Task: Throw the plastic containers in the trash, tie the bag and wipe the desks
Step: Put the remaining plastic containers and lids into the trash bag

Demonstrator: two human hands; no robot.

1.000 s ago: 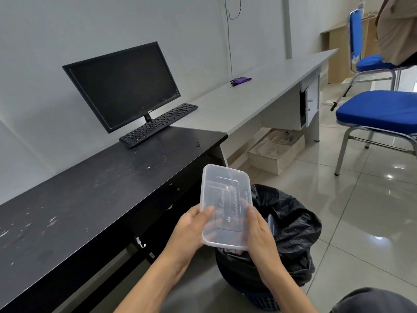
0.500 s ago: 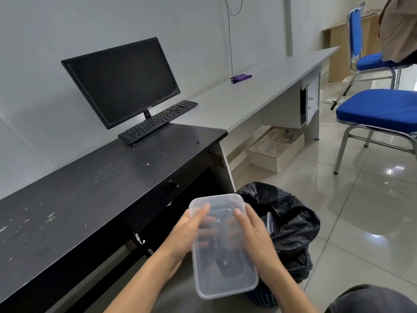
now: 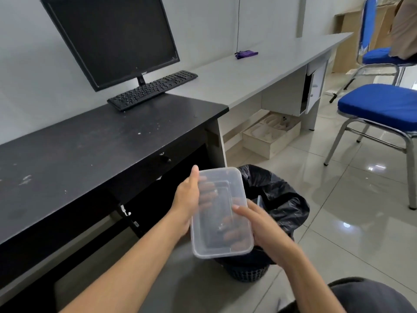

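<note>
So the clear plastic container [image 3: 220, 211] has flipped: a second ago it was held up on end with the lid side facing the camera, now it's tipped down nearly flat, hanging just in front of and partly over the trash can [image 3: 266, 222] with its black bag. Both hands are wrapped around it. The left hand [image 3: 188, 199] has its thumb on the near-left rim and fingers underneath, showing through the plastic; the right hand [image 3: 259, 224] clamps the right edge the same way. Looks like it's about to drop into the bag, so the throwing step seems nearly done for this one. There might already be another clear piece sticking up inside the bag, hard to tell. The black counter [image 3: 90, 150] is still scuffed with white specks, the bag isn't tied, and a purple cloth [image 3: 246, 54] sits well away on the grey counter [image 3: 259, 71].
</note>
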